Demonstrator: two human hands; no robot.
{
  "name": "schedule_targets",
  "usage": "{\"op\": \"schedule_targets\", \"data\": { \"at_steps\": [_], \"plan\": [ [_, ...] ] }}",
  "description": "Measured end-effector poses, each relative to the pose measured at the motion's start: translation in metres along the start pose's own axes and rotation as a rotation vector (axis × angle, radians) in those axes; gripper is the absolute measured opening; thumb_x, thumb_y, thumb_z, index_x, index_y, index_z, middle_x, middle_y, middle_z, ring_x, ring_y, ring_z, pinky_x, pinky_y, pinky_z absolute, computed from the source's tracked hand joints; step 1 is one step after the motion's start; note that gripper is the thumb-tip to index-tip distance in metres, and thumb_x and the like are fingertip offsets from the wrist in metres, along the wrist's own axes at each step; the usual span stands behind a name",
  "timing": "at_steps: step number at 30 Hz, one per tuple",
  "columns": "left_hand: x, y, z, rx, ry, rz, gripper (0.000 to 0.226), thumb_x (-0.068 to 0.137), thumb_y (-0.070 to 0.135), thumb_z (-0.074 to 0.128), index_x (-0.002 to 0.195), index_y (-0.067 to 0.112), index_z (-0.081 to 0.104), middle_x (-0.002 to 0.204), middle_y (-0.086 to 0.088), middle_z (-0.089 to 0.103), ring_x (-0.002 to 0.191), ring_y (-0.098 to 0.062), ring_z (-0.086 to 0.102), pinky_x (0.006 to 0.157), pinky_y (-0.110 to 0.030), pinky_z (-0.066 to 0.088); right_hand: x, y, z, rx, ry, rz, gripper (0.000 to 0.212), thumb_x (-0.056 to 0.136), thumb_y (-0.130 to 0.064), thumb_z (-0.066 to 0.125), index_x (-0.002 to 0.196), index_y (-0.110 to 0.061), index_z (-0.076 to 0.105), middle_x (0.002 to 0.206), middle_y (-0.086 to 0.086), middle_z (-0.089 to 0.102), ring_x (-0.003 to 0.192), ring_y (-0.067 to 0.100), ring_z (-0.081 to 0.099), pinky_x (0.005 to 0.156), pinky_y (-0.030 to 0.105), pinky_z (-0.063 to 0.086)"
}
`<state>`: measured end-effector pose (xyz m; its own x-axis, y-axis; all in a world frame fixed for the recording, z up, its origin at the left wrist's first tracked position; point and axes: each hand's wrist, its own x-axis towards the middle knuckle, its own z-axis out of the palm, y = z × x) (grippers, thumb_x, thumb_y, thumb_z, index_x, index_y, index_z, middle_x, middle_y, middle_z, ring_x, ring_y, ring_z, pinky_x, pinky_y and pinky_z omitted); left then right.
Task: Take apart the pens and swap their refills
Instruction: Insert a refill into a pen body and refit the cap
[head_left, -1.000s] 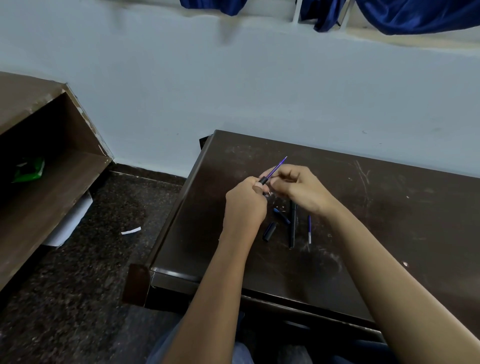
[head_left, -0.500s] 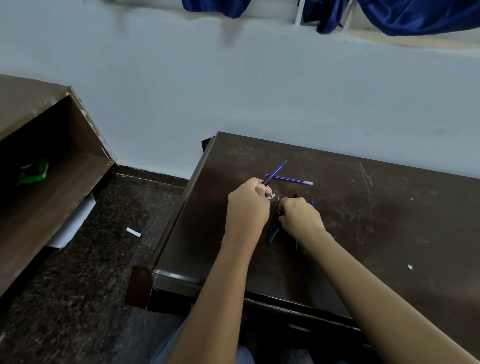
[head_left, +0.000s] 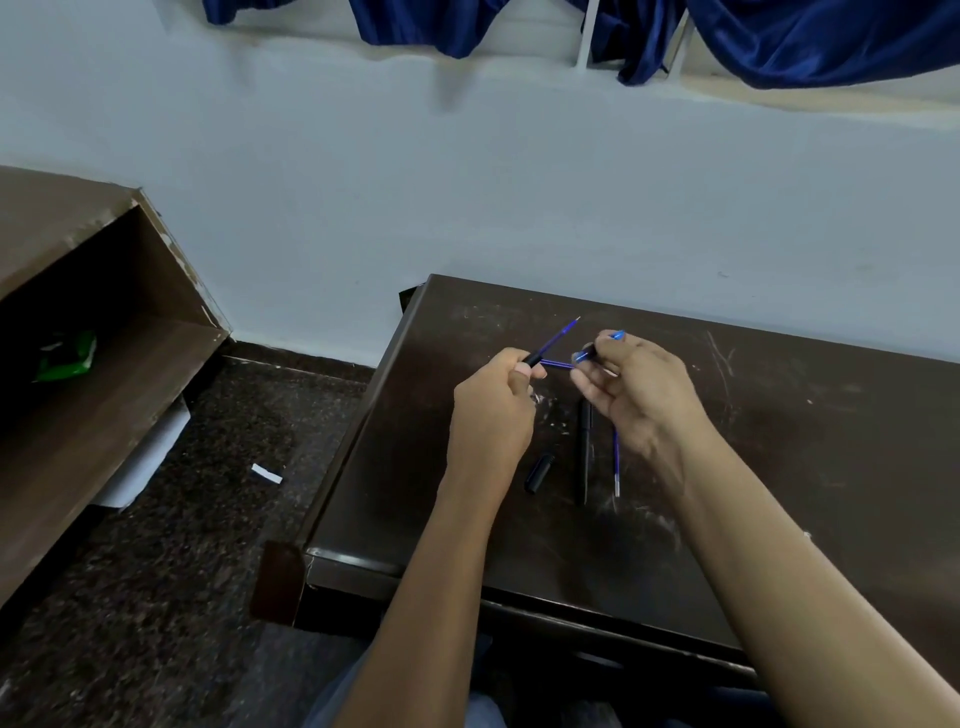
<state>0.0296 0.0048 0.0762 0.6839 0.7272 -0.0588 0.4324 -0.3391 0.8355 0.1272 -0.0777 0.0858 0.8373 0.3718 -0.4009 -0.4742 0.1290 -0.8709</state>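
Observation:
My left hand (head_left: 493, 415) is closed on a black pen barrel (head_left: 532, 359) with a blue refill (head_left: 560, 334) sticking out of it, pointing up and to the right. My right hand (head_left: 641, 397) pinches a small dark pen piece with a blue end (head_left: 597, 349), a little right of the refill's tip. A second blue refill (head_left: 557, 364) lies on the dark table (head_left: 779, 467) behind the hands. Below the hands lie a black cap (head_left: 539, 472), a long black barrel (head_left: 585, 449) and a third blue refill (head_left: 616, 462).
The table's left edge (head_left: 358, 431) drops to a dark speckled floor with a paper scrap (head_left: 266, 474). A wooden shelf unit (head_left: 104, 395) holding a green packet (head_left: 67, 358) stands at the left. A pale wall rises behind the table.
My right hand laid a blue refill on the far side of the table, reached down among the parts, and has come back up holding the small dark piece. My left hand has stayed almost still.

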Motion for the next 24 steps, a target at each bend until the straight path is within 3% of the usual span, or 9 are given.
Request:
{"op": "schedule_targets", "data": {
  "at_steps": [4, 9, 12, 15, 24],
  "plan": [
    [-0.002, 0.001, 0.003, 0.028, -0.015, 0.071, 0.032, 0.101, 0.020, 0.034, 0.111, 0.017, 0.064, 0.102, -0.002, 0.066, 0.085, -0.007, 0.057, 0.062, -0.011, 0.039, -0.016, -0.001, -0.018, 0.233, -0.010, -0.067, 0.007, 0.095, -0.004, 0.053, 0.089, -0.007, 0.056, 0.085, 0.009, 0.066, 0.084, 0.019, 0.069, 0.082, 0.030, 0.059],
    [-0.001, 0.001, 0.007, 0.108, -0.022, 0.110, 0.033, 0.101, 0.019, 0.035, 0.120, 0.017, 0.062, 0.107, -0.003, 0.066, 0.096, -0.012, 0.061, 0.073, -0.019, 0.043, -0.019, 0.003, -0.036, 0.352, 0.043, -0.094, 0.005, 0.095, -0.005, 0.053, 0.090, -0.008, 0.055, 0.090, 0.010, 0.067, 0.085, 0.019, 0.071, 0.078, 0.029, 0.059],
    [-0.001, -0.002, 0.009, 0.114, -0.006, 0.139, 0.032, 0.100, 0.018, 0.037, 0.117, 0.019, 0.063, 0.106, 0.002, 0.068, 0.095, -0.011, 0.062, 0.079, -0.025, 0.050, -0.015, -0.001, -0.030, 0.341, 0.040, -0.126, 0.002, 0.095, -0.008, 0.054, 0.097, -0.007, 0.053, 0.089, 0.010, 0.067, 0.084, 0.020, 0.072, 0.078, 0.031, 0.060],
    [-0.001, -0.004, 0.012, 0.131, 0.008, 0.160, 0.031, 0.099, 0.020, 0.038, 0.116, 0.021, 0.064, 0.103, 0.003, 0.069, 0.094, -0.011, 0.062, 0.085, -0.033, 0.052, -0.014, -0.002, -0.023, 0.310, 0.023, -0.165, 0.014, 0.096, -0.013, 0.054, 0.109, -0.007, 0.051, 0.088, 0.008, 0.069, 0.082, 0.019, 0.074, 0.080, 0.035, 0.060],
    [-0.002, -0.005, 0.018, 0.159, 0.004, 0.193, 0.030, 0.099, 0.021, 0.038, 0.112, 0.022, 0.065, 0.095, 0.000, 0.068, 0.089, -0.014, 0.061, 0.078, -0.029, 0.049, -0.012, -0.002, -0.022, 0.236, -0.002, -0.234, 0.013, 0.096, -0.013, 0.055, 0.108, -0.007, 0.051, 0.088, 0.009, 0.069, 0.083, 0.020, 0.073, 0.079, 0.037, 0.060]
  ]
}}
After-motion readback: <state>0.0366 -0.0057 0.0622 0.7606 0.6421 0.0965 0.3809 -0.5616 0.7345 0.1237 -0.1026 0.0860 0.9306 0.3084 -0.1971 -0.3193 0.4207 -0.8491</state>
